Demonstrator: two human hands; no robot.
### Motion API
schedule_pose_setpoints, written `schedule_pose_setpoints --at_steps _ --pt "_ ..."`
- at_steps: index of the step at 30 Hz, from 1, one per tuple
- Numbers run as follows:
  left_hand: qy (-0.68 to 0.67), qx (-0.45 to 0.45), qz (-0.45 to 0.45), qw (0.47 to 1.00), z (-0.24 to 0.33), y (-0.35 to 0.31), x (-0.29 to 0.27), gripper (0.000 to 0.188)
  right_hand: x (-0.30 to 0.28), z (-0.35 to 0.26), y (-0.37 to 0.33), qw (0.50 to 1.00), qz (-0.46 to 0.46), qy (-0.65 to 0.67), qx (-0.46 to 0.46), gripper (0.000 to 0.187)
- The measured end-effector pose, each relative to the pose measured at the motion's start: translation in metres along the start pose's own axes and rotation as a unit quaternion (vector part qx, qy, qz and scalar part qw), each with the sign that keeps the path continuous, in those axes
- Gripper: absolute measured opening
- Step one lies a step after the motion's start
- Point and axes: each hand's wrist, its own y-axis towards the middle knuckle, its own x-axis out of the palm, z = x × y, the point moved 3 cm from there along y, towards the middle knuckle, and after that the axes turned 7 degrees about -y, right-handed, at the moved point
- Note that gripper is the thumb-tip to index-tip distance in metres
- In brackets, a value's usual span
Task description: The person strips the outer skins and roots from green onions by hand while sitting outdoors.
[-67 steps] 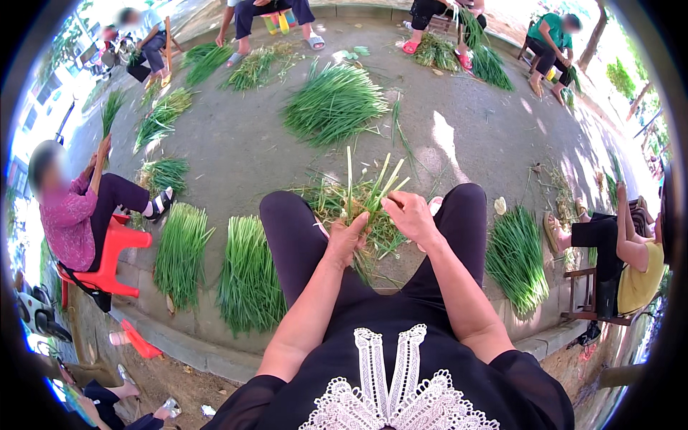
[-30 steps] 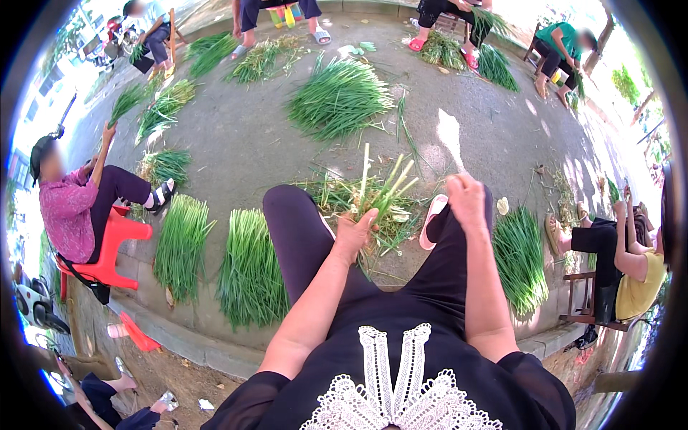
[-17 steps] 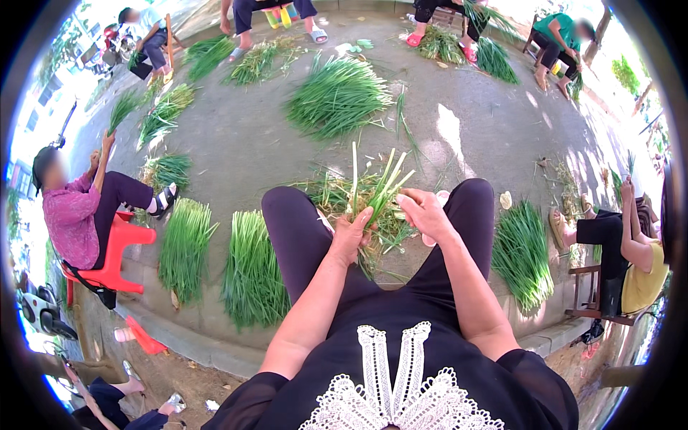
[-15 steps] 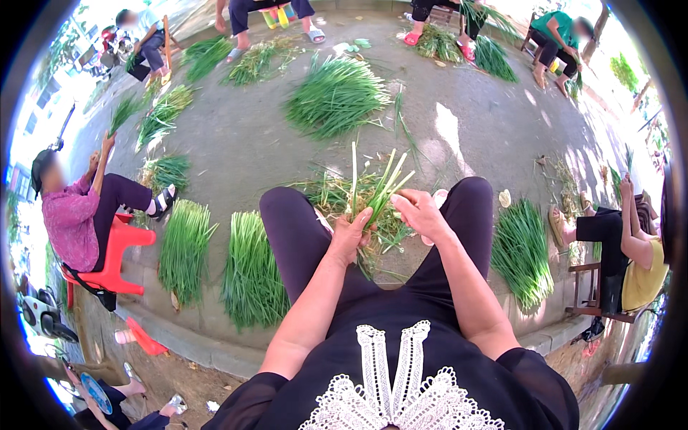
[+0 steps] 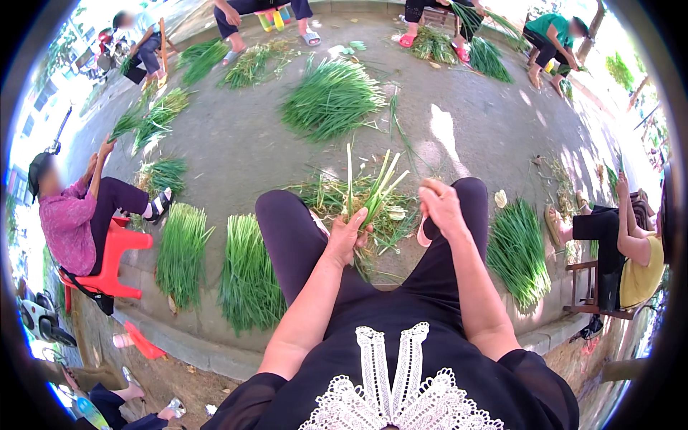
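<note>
A small bunch of chives [image 5: 385, 188] stands up between my knees, pale stalk ends upward, with my left hand [image 5: 347, 236] closed round its lower part. Off to its right, apart from the bunch, my right hand [image 5: 441, 209] is raised by my right knee. Its fingers are curled together, and whatever they may pinch is hidden. Below both hands, a loose heap of trimmed leaves and straw-coloured scraps [image 5: 405, 218] lies on the ground.
Chive piles lie left [image 5: 185, 254], nearer left [image 5: 251, 276], right [image 5: 519, 251] and ahead [image 5: 333, 100]. A person on a red stool [image 5: 118, 258] handles chives at the left; another sits on a wooden chair [image 5: 588, 287] at the right. Several others sit farther off.
My right hand has moved away from the bunch, up and to the right, and its fingers have curled in. The left hand keeps its hold. The person at left has lowered their chives.
</note>
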Motion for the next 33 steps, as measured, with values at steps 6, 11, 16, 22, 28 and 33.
schedule_pose_setpoints --at_steps 6,11,16,22,28,33 --pt "0.01 -0.003 0.023 1.0 -0.001 -0.003 0.003 0.025 0.029 -0.02 -0.009 0.988 -0.138 0.073 -0.011 0.023" --pt "0.061 -0.001 0.037 0.997 -0.001 -0.004 0.004 0.024 0.03 -0.022 -0.008 0.993 -0.109 0.03 -0.031 0.025" --pt "0.069 0.004 0.032 0.997 0.002 -0.006 0.004 0.025 0.018 -0.004 -0.001 0.999 0.008 -0.002 -0.04 0.021" --pt "0.095 0.042 0.026 0.994 0.003 -0.003 0.003 0.026 -0.012 0.001 0.002 0.996 0.073 0.059 0.009 0.02" --pt "0.111 0.083 0.049 0.989 0.0 0.0 0.002 0.023 0.032 -0.022 -0.015 0.993 -0.081 -0.029 -0.084 0.02" --pt "0.127 0.092 0.045 0.987 0.005 -0.005 0.006 0.021 0.042 -0.015 -0.013 0.989 -0.093 -0.092 -0.075 0.023"
